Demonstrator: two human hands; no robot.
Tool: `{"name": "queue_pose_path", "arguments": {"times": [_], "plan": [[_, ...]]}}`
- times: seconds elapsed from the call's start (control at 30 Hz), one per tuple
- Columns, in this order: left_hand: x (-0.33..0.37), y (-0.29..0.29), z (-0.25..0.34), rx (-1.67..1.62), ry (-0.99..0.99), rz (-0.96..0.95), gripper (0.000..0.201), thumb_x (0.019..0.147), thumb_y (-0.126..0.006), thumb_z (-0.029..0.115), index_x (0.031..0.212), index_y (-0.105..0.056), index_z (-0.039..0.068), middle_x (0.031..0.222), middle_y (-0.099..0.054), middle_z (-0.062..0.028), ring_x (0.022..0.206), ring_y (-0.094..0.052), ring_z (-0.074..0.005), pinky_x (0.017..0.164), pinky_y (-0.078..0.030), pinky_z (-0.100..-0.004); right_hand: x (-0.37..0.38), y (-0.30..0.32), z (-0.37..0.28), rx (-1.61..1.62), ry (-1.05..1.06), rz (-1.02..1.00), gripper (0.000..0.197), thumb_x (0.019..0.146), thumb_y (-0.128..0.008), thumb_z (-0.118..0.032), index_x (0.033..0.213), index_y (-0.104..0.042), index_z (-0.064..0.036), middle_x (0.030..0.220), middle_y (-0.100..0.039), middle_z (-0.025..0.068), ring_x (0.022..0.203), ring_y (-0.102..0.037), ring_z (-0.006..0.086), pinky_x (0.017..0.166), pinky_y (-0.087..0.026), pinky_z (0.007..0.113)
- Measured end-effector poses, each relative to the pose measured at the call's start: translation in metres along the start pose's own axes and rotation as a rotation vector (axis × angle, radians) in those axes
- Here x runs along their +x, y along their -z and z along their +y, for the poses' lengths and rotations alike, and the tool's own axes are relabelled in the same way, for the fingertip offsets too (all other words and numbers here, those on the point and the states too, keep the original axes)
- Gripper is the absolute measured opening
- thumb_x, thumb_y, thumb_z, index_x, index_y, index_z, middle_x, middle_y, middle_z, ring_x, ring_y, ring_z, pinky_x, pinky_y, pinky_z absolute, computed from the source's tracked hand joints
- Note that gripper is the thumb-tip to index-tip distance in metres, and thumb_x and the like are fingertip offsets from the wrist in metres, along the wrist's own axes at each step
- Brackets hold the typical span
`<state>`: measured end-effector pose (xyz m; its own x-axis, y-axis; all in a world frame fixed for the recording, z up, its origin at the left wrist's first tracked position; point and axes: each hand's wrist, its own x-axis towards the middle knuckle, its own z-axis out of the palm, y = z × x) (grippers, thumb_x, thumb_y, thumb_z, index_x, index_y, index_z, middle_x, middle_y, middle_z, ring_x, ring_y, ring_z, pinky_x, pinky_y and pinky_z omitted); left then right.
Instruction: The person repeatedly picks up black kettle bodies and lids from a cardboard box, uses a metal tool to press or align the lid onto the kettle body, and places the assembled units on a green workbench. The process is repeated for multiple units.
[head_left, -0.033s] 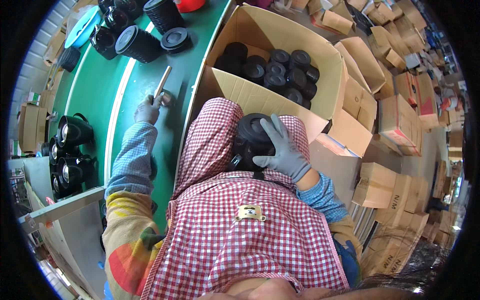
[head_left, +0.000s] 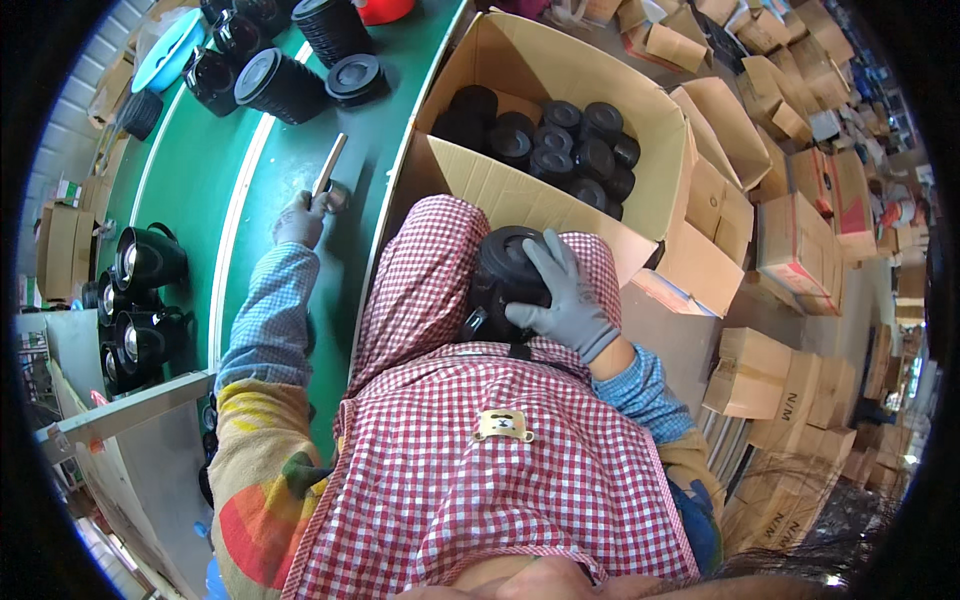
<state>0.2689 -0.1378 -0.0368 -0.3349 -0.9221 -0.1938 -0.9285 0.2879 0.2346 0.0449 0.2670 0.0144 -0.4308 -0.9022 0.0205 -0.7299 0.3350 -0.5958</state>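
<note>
A black lidded jug (head_left: 508,262) sits between my thighs on the checked apron, with a small metal clip low on its left side. My right hand (head_left: 570,305), in a grey glove, grips it from the right, fingers spread over the lid and thumb along the near side. Out on the green belt to the left, my left hand (head_left: 300,218), also gloved, is closed around what looks like a hammer (head_left: 331,160). Its pale handle points away from me, and a grey rounded head shows beside the fingers. The glove partly hides where the two join.
Beside my knees stands an open carton (head_left: 540,200) with several black lidded pieces inside. On the green belt (head_left: 240,220) are stacked black lids (head_left: 285,88), black jugs (head_left: 150,258) and a blue basin (head_left: 167,50). More cardboard boxes (head_left: 800,245) crowd the floor at right.
My left hand and the hammer have shifted very slightly to the right. My right hand keeps its grip on the jug.
</note>
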Motion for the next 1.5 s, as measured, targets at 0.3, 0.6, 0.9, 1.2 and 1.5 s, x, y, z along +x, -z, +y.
{"name": "queue_pose_path", "arguments": {"times": [0.3,0.6,0.9,1.2,1.5], "plan": [[-0.026,0.01,0.044,-0.377,-0.529,0.466,0.047,0.1,-0.058,0.038,0.137,-0.059,0.008,0.132,-0.063,-0.0219,0.126,-0.058,-0.036,0.107,-0.045,-0.0427,0.018,0.003,0.017,0.131,0.237,0.135,0.065,0.091,-0.07,-0.05,0.136,-0.062,-0.0043,0.14,-0.059,0.0179,0.136,-0.05,0.0368,0.118,-0.034,0.047],[-0.118,-0.075,0.198,-1.341,-0.445,-0.656,0.05,0.109,-0.041,0.036,0.136,-0.057,-0.002,0.132,-0.063,-0.016,0.122,-0.059,-0.0272,0.107,-0.045,-0.0398,0.031,-0.029,0.0,0.182,0.178,0.603,0.068,0.109,-0.025,-0.049,0.151,-0.037,0.0031,0.153,-0.041,0.024,0.143,-0.039,0.0364,0.122,-0.025,0.044],[-0.134,-0.06,0.207,-1.183,-0.687,-0.497,0.045,0.11,-0.04,0.034,0.129,-0.062,0.0,0.13,-0.065,-0.0143,0.121,-0.06,-0.0257,0.109,-0.044,-0.0393,0.018,-0.028,0.01,0.161,0.25,0.513,0.075,0.108,-0.021,-0.057,0.147,-0.045,0.0026,0.147,-0.05,0.0211,0.137,-0.047,0.0356,0.117,-0.033,0.046],[-0.176,-0.003,0.207,-1.611,-0.177,-0.862,0.059,0.105,-0.049,0.042,0.145,-0.05,-0.002,0.145,-0.054,-0.0174,0.136,-0.049,-0.0277,0.118,-0.034,-0.0387,0.023,-0.012,0.018,0.386,0.192,0.404,0.063,0.108,-0.037,-0.051,0.125,-0.067,0.0017,0.13,-0.066,0.0187,0.13,-0.056,0.0358,0.113,-0.04,0.044],[-0.107,-0.001,0.194,-1.603,-0.131,-0.441,0.054,0.107,-0.046,0.038,0.139,-0.051,-0.005,0.141,-0.056,-0.0154,0.13,-0.053,-0.0256,0.115,-0.038,-0.039,0.03,0.023,0.02,0.532,-0.059,0.517,0.07,0.107,-0.03,-0.054,0.142,-0.051,0.0027,0.145,-0.055,0.0159,0.136,-0.052,0.0303,0.116,-0.038,0.037]]}}
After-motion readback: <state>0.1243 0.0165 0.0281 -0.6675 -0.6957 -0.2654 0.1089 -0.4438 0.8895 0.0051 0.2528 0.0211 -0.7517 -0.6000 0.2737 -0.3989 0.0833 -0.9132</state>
